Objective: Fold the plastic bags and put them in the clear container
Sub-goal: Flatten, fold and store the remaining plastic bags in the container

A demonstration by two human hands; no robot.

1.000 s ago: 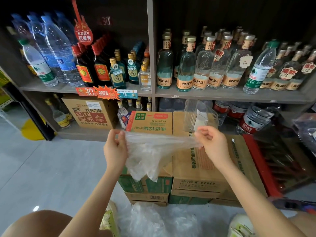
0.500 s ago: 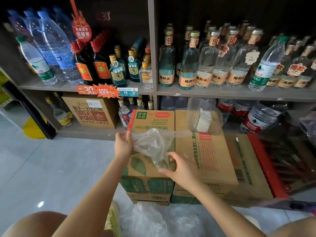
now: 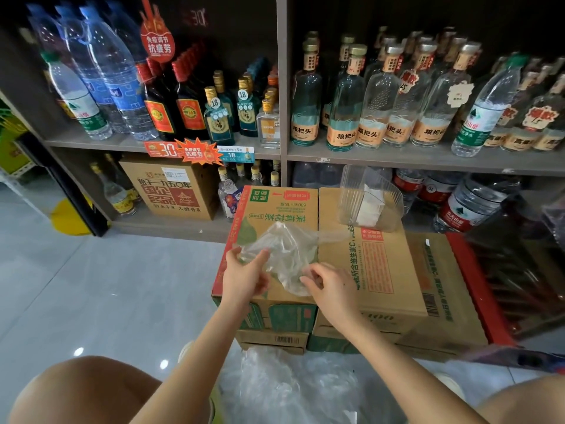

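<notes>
Clear plastic bag (image 3: pixel 284 249) is crumpled, held just above the cardboard boxes (image 3: pixel 379 270). Its long axis runs roughly L-R, w/ a thin tail pointing right toward the clear container (image 3: pixel 351 191); the bulk sags down btwn both hands. Left hand (image 3: pixel 244 278) pinches the bag's left edge, right hand (image 3: pixel 331 286) curls round its lower edge. Container sits tilted on the right box, folded white item inside. More loose bags (image 3: pixel 290 390) on the floor near the knees; bottles on the shelf (image 3: pixel 412 159) behind

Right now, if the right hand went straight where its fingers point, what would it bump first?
Probably the plastic bag, which the right hand pinches at its edge; beyond it, likely the left hand.
</notes>
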